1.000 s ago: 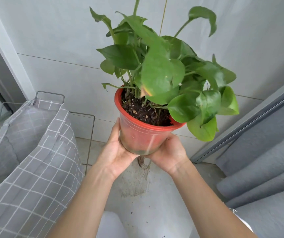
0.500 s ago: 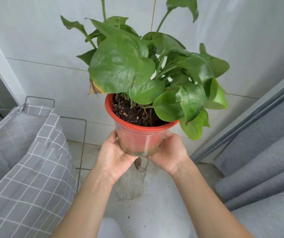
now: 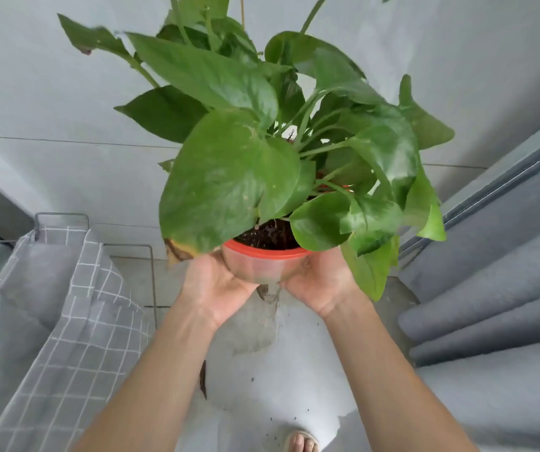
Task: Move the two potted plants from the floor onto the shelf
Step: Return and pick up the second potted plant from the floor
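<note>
Sitting in the air between two bare hands, the pot (image 3: 267, 264) is being carried well above the floor (image 3: 278, 380), in front of the tiled wall (image 3: 66, 102). It is a red plastic pot with dark soil (image 3: 270, 234) showing at the rim, and it is leaning a little toward the camera. The left hand (image 3: 216, 288) is cupping its left side and the right hand (image 3: 319, 282) is cupping its right side, palms pressed to the wall of the pot and fingers curled behind it out of sight. Broad green leaves (image 3: 229, 187) are spreading above and over the grip; one big leaf with a brown, dried corner is hanging down just over the left hand, and others are drooping past the right hand. Below the grip, a damp patch and scattered crumbs of soil are marking the floor, and a sandalled foot (image 3: 300, 443) is showing at the bottom edge. Left of the grip, a grey checked cloth (image 3: 76, 321) is draping over a wire rack (image 3: 61, 218). Right of the grip, a grey curtain (image 3: 497, 288) is hanging in folds.
</note>
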Demonstrator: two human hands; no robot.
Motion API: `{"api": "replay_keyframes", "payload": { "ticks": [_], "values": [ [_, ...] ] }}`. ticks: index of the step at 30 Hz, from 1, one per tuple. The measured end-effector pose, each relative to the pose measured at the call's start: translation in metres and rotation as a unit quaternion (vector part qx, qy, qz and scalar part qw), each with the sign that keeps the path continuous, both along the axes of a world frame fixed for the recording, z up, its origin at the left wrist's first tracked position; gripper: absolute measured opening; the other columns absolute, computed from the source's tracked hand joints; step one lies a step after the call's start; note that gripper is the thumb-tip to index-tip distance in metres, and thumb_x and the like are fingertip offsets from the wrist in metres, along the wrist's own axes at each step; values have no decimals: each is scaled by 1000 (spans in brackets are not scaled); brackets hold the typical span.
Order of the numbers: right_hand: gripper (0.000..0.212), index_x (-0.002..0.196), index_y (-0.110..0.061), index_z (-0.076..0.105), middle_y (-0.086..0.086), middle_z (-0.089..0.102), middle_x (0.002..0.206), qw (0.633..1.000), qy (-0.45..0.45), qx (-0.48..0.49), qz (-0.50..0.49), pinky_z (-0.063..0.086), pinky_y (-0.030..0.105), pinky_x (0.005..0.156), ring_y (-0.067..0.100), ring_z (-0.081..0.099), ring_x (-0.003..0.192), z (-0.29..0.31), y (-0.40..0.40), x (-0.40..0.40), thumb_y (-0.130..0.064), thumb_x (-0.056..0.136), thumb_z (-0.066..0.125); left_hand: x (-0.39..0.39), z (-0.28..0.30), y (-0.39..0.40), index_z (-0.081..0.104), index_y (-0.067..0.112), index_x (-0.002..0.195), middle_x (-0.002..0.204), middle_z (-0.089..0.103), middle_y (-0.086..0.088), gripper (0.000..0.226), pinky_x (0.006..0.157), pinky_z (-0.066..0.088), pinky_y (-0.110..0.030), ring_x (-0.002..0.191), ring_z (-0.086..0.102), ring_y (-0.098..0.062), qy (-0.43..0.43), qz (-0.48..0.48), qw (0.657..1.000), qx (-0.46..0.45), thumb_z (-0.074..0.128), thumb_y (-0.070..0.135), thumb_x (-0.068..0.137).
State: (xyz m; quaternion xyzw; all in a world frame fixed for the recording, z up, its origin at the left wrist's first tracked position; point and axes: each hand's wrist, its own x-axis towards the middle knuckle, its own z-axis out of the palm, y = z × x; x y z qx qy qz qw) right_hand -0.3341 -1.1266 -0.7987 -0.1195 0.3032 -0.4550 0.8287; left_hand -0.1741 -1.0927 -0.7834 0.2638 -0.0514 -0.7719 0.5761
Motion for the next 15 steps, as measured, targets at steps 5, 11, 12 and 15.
{"api": "replay_keyframes", "payload": {
  "ticks": [5, 11, 12, 15],
  "values": [
    [44, 142, -7, 50, 24, 49, 146, 997, 18, 76, -15, 22, 52, 123, 39, 47, 136, 92, 5, -15, -21, 102, 42, -10, 94, -1, 69, 12, 126, 140, 62, -13, 43, 114, 38, -49, 130, 57, -32, -41, -27, 999, 11, 43, 38, 104],
    [40, 142, 9, 46, 13, 71, 99, 996, 82, 21, -12, 62, 29, 65, 22, 73, 104, 260, 2, -31, -6, 108, 32, -26, 271, -4, 60, 9, 136, 145, 56, -16, 44, 116, 33, -55, 137, 49, -37, -59, -54, 997, -8, 47, 33, 102],
    [39, 137, 3, 54, 15, 75, 103, 998, 53, 25, -24, 62, 34, 65, 22, 75, 98, 295, 3, -34, -16, 109, 35, -26, 304, -5, 63, 9, 133, 143, 58, -16, 42, 113, 38, -53, 135, 51, -36, -55, -57, 997, -7, 46, 33, 103],
    [48, 139, -6, 58, 17, 63, 137, 999, -11, 4, -44, 56, 49, 91, 33, 62, 124, 377, 11, -35, -33, 108, 34, -27, 385, 0, 70, 8, 124, 137, 63, -14, 41, 109, 45, -46, 128, 59, -31, -40, -64, 997, 8, 44, 33, 104]
  ]
}}
